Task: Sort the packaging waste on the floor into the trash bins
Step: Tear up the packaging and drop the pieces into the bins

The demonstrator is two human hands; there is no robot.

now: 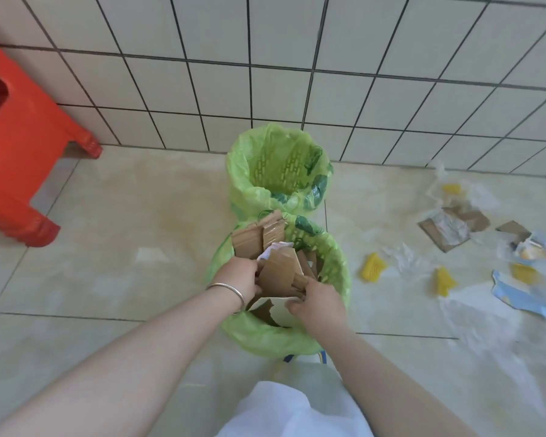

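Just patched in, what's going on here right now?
A person is sorting waste. Both hands, left hand and right hand, hold torn cardboard pieces over the near bin, which already has cardboard in it. The far bin by the wall looks empty. Plastic wrap, yellow scraps and more cardboard lie on the floor to the right, unsorted.

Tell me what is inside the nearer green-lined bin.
The nearer bin holds torn brown cardboard pieces and some white paper. Both hands cover much of the opening; its bottom is hidden.
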